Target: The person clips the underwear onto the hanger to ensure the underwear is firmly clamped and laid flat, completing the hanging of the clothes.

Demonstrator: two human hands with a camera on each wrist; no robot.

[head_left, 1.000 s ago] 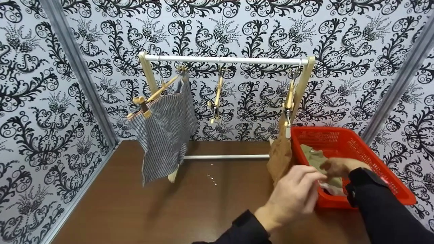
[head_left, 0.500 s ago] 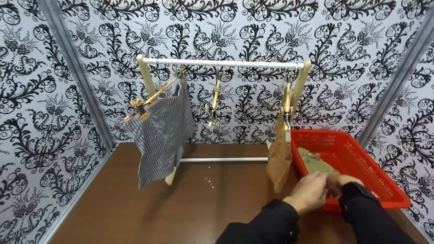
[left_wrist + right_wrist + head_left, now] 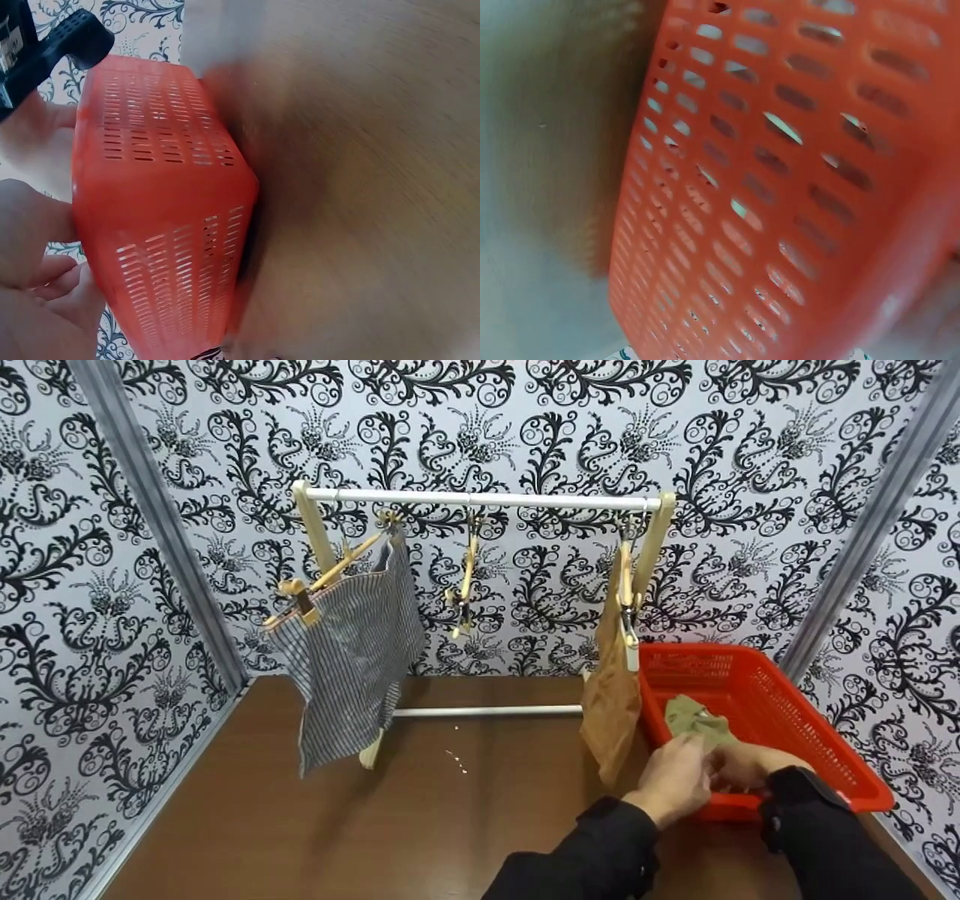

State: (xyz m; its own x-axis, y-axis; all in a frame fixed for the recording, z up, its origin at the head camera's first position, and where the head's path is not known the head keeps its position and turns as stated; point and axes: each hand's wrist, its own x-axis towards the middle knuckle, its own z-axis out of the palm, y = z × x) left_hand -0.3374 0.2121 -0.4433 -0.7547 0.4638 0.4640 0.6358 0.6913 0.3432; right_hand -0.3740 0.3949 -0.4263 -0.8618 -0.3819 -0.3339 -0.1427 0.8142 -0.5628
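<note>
An olive-green cloth lies bunched in the near left part of the red plastic basket. At the cloth's near edge my two hands meet over the basket's rim. My left hand pinches the cloth from the left with bent fingers. From the right, my right hand has its fingers curled in on the cloth, the fingertips partly hidden. The left wrist view has the left hand beside the basket's rim, and the cloth is hidden there. In the right wrist view the basket wall covers most of the frame.
Left of the basket stands a rack with a white rod. A striped cloth hangs clipped on its left hanger, a brown cloth on the right one. Between them is a bare wooden hanger. Patterned walls enclose the brown table.
My left hand has moved right and forward from outside the basket to meet the right hand at the cloth. The olive-green cloth has become more bunched under the hands.
</note>
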